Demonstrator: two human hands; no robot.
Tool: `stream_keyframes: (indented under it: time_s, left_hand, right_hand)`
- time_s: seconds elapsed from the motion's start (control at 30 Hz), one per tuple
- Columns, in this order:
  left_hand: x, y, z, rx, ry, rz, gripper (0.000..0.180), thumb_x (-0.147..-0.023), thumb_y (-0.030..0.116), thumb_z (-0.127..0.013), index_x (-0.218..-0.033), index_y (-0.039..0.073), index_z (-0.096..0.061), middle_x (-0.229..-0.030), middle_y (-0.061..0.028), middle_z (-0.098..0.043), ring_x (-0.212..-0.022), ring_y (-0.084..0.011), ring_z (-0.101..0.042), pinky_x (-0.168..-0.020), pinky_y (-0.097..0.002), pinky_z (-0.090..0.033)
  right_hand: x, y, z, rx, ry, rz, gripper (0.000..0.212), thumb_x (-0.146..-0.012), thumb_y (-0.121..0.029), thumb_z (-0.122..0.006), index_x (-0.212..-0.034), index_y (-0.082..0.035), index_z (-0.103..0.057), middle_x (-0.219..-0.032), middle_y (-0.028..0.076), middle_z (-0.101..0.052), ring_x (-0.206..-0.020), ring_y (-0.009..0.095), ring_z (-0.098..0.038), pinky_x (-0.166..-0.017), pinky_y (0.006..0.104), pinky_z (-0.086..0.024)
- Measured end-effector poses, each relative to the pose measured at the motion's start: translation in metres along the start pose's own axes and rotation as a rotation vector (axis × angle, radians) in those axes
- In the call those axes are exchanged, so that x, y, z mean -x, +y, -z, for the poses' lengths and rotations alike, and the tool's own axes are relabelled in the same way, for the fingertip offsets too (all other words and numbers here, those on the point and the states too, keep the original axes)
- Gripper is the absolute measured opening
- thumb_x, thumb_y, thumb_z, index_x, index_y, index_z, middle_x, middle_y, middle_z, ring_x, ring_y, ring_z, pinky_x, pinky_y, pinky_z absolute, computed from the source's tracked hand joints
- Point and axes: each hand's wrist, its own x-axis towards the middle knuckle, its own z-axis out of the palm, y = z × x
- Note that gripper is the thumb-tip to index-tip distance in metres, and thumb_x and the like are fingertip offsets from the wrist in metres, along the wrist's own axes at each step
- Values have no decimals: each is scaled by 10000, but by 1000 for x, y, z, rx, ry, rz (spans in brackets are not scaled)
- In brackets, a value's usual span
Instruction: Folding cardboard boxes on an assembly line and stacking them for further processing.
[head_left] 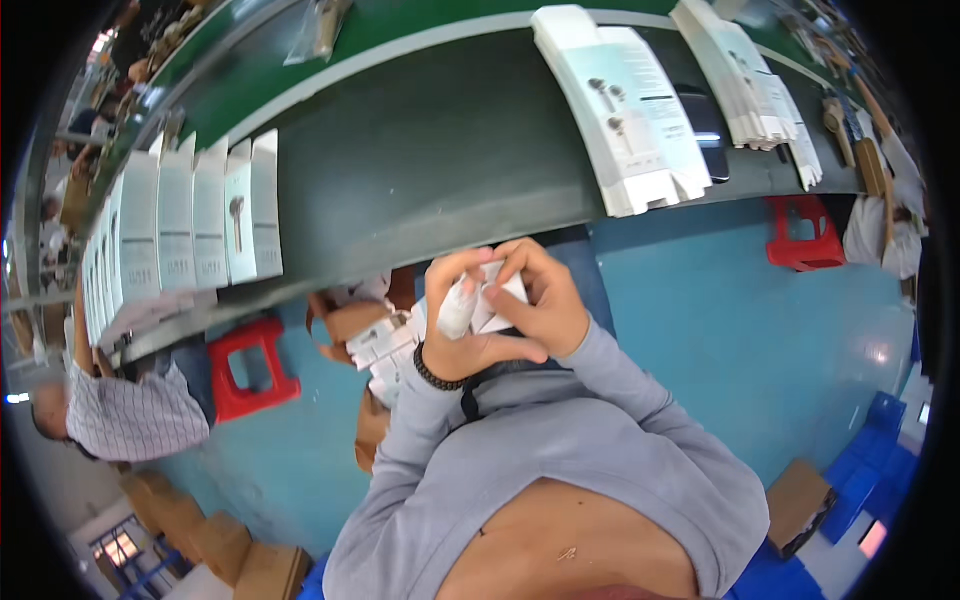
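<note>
In front of my waist, just off the table's near edge, both hands hold a small white carton [487, 318] with its flaps raised at the end facing up. My left hand [455, 335] is curled round its left side, the fingers bent over the top. From the right, my right hand [550, 300] pinches a white flap between thumb and fingers. The palms and fingers hide much of the carton's body. Below my left wrist, several white cartons [385, 345] lie in an open brown cardboard box [345, 322].
On the dark green table [420, 150], a row of upright printed cartons [205, 220] stands left. Flattened cartons [640, 130] lie at right beside a dark phone-like slab [708, 140], with another stack [740, 90] beyond. Red stools [250, 395] flank me; a person in a patterned shirt [140, 415] sits left.
</note>
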Motion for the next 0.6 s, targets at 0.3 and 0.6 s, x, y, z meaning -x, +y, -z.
stream_keyframes:
  time_s: [0.3, 0.6]
  left_hand:
    - [12, -1, 6, -28, -19, 13, 1257, -421, 590, -763, -1400, 183, -87, -1241, -155, -343, -911, -208, -448, -742, -342, -415]
    - [-11, 18, 38, 278, 272, 233, 1103, -514, 479, -806, -1338, 20, -233, -1280, -172, -346, -1015, -244, -473, -803, -357, -442]
  right_hand:
    - [-1, -7, -6, 29, -60, -198, 277, -801, -24, -575, -1032, -38, -423, -907, 39, -531, -783, 93, -540, -673, 248, -455]
    - [4, -15, -5, 499, -315, 134, 837, -671, -215, -753, -1351, -55, -293, -1170, 146, -497, -856, 206, -596, -716, 302, -492]
